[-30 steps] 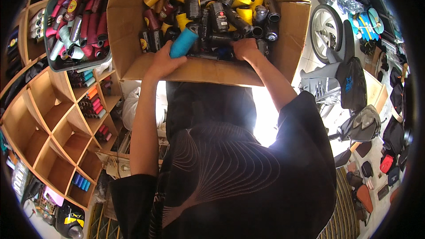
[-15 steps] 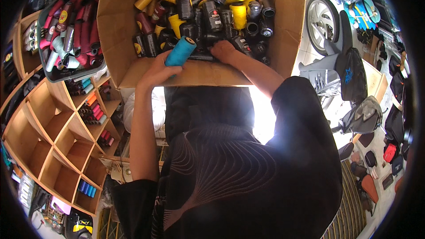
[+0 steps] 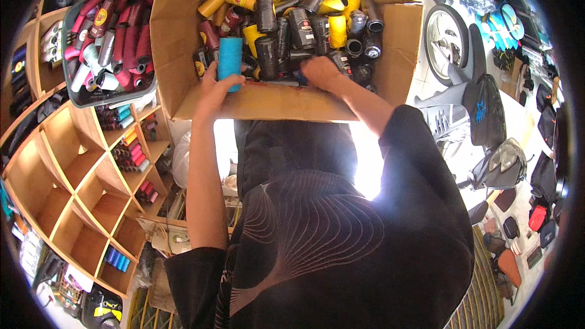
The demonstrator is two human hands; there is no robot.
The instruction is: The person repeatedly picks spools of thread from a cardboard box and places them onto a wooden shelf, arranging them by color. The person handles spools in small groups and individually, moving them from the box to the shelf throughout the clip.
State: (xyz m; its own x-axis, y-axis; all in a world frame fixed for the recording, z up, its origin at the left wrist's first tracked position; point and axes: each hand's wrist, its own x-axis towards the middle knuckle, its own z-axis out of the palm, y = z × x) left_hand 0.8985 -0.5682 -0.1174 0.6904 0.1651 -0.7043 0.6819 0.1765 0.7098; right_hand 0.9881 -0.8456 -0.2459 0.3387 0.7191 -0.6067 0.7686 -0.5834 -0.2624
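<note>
My left hand is closed around a turquoise thread spool, held upright over the near left corner of an open cardboard box. Inside that box lie many thread spools, mostly black ones and yellow ones. My right hand reaches in low by the near wall, its fingers curled down among the black spools. A bit of dark blue shows beside those fingertips, but what they grip is hidden.
On the left stands a dark bin full of dark red and grey spools. Below it, a wooden compartment shelf holds blue spools and other colours. To the right are a white spoked wheel and a dark padded seat.
My left hand has turned the turquoise spool from tilted to upright and shifted it left within the box. My right hand still works among the spools, nudged slightly right against the box.
</note>
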